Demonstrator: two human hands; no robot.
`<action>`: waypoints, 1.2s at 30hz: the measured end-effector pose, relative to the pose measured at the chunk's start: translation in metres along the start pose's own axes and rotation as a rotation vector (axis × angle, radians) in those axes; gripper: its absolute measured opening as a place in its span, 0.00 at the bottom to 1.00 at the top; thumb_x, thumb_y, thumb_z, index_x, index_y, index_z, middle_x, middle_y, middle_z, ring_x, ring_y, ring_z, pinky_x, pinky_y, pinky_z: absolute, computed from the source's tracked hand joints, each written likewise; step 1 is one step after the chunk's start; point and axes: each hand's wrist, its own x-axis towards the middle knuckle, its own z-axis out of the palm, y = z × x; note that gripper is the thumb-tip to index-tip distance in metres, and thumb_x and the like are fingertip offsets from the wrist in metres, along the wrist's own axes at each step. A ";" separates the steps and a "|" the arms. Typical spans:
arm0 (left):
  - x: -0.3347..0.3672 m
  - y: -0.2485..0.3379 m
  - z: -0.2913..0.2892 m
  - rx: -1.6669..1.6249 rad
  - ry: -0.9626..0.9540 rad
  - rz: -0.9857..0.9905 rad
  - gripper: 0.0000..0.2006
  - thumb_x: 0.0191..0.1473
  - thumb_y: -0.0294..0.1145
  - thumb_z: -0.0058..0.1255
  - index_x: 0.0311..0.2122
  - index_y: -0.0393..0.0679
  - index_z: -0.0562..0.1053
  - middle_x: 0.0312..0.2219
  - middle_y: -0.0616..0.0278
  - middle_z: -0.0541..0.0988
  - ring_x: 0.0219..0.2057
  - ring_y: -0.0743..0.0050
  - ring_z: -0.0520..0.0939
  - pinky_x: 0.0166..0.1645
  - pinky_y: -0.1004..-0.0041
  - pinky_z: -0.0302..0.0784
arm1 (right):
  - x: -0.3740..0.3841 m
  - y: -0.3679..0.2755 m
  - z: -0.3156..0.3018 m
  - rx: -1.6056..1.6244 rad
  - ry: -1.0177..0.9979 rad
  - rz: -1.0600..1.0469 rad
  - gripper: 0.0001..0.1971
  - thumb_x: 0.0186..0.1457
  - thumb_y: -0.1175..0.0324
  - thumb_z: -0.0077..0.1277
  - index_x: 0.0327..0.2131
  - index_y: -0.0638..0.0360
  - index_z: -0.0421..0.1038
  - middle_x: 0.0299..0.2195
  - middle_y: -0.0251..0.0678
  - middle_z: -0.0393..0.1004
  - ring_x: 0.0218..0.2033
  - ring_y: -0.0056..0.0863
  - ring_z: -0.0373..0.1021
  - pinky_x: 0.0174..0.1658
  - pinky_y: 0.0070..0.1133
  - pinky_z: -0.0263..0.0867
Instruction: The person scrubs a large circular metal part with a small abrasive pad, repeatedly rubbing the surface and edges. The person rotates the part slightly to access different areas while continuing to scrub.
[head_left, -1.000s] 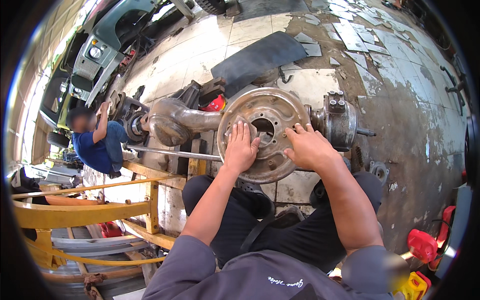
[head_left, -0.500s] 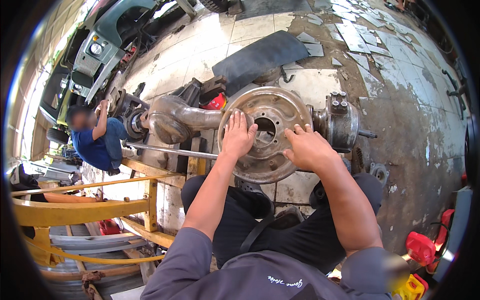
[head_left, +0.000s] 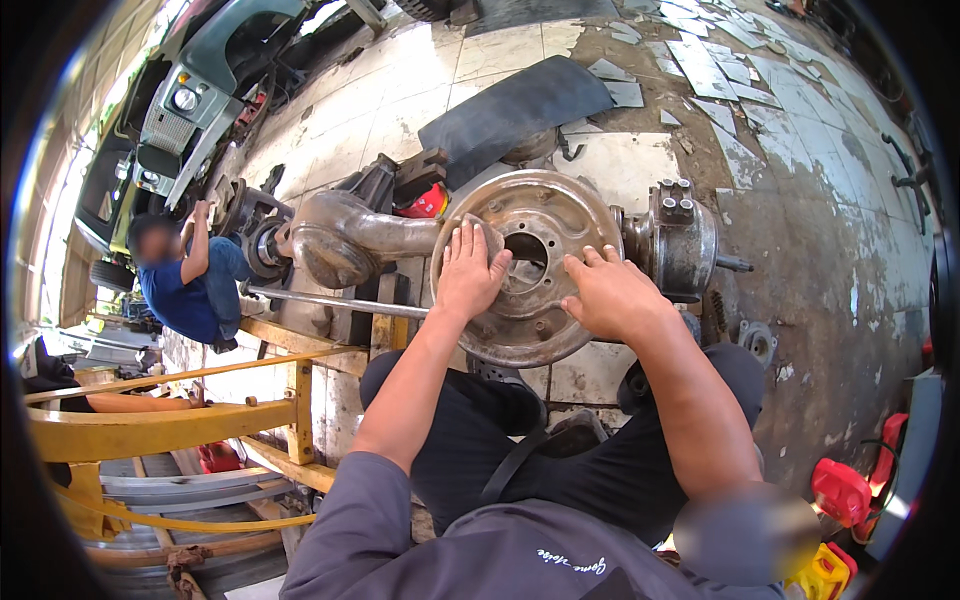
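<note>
A round, rust-brown metal wheel plate [head_left: 585, 215] with a central hole and a ring of bolts stands tilted in front of me. My left hand [head_left: 470, 275] lies flat on its left side, fingers stretched and thumb apart. Under those fingers shows the edge of a thin brownish piece [head_left: 492, 236], perhaps sandpaper. Across the central hole, my right hand [head_left: 612, 292] rests on the plate's right side with fingers spread and nothing visible in them. Behind the plate runs a heavy axle housing [head_left: 335, 238], ending in a metal hub [head_left: 682, 240] on the right.
A long metal rod [head_left: 340, 302] lies left of the plate, beside a yellow frame [head_left: 160, 428]. A person in blue [head_left: 185, 290] crouches at the far left near a parked vehicle [head_left: 185, 120]. A dark curved panel [head_left: 515, 115] lies beyond. Red containers [head_left: 840, 490] stand right.
My left hand has shifted slightly left on the plate, and more of the brownish piece shows beside its fingers. The right hand stays spread on the plate's right side.
</note>
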 end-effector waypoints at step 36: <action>-0.019 0.026 0.005 -0.037 0.097 0.142 0.44 0.63 0.68 0.30 0.69 0.36 0.54 0.69 0.41 0.53 0.71 0.46 0.51 0.73 0.51 0.42 | 0.003 -0.008 0.003 -0.075 -0.046 0.011 0.31 0.63 0.56 0.49 0.66 0.57 0.57 0.68 0.50 0.55 0.71 0.46 0.48 0.69 0.42 0.50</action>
